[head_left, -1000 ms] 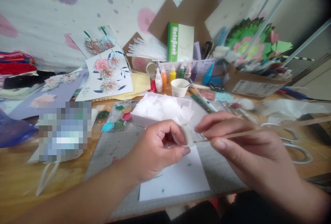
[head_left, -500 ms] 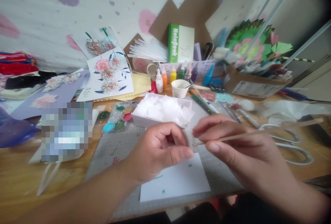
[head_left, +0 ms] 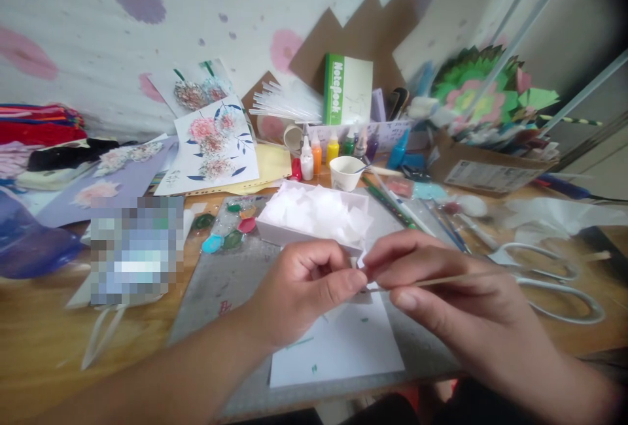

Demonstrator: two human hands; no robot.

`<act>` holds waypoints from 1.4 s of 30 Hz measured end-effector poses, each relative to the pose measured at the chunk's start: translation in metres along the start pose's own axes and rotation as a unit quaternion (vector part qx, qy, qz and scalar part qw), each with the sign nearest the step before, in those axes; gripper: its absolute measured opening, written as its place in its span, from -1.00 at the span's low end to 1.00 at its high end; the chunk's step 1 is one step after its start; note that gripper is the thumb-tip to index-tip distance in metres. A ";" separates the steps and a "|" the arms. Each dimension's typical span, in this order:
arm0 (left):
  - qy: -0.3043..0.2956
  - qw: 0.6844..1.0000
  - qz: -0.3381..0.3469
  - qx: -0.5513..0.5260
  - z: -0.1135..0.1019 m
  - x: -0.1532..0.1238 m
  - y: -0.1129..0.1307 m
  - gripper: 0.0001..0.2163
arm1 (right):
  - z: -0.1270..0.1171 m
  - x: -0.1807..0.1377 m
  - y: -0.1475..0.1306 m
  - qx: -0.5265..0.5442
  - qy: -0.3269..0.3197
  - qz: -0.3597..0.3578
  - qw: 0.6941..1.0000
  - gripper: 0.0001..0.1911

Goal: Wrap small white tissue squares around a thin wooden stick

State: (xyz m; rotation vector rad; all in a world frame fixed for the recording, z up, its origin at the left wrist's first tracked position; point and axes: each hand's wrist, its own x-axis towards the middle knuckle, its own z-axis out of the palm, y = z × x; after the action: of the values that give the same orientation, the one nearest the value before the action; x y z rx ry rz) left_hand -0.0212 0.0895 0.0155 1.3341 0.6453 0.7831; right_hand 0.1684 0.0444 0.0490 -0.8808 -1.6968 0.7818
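Observation:
My right hand [head_left: 441,288] is closed round a thin wooden stick [head_left: 456,276], which lies across its fingers and slants up to the right. The stick's tip meets the fingertips of my left hand [head_left: 314,288], whose thumb and forefinger are pinched together. A sliver of thin white material [head_left: 362,257] shows between the two hands; the fingers cover most of it. Just beyond them stands a white box [head_left: 279,232] heaped with white, petal-like pieces [head_left: 314,209]. Below the hands a white sheet [head_left: 353,353] with green paint marks lies on a grey cutting mat [head_left: 206,320].
White-handled scissors [head_left: 569,294] lie right of my right hand. Behind the box stand a paper cup [head_left: 345,180] and several paint bottles [head_left: 332,149]. A paint palette [head_left: 233,238] is at the box's left. A cardboard box [head_left: 485,170] of supplies stands at back right.
My fingertips have drawn closer together, and the white piece between them shows less. The stick has turned flatter and shows less beyond my right hand. The view has shifted slightly.

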 end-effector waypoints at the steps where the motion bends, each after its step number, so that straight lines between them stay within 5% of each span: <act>1: -0.001 1.000 0.000 0.003 0.000 0.000 0.000 -0.61 | 0.000 0.000 0.001 0.002 0.001 0.001 1.000 -0.90; 22: 0.012 1.000 -0.003 0.022 0.001 0.001 0.002 -0.62 | -0.001 -0.004 0.009 0.071 0.044 0.051 0.995 -0.93; 42: 0.017 0.999 0.000 0.044 0.001 0.002 0.004 -0.63 | 0.000 -0.002 0.004 0.031 0.028 0.032 0.999 -0.90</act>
State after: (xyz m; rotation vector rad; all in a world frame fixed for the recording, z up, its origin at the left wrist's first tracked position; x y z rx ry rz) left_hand -0.0195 0.0904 0.0196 1.4029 0.7141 0.7869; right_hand 0.1699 0.0452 0.0448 -0.9094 -1.5936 0.8412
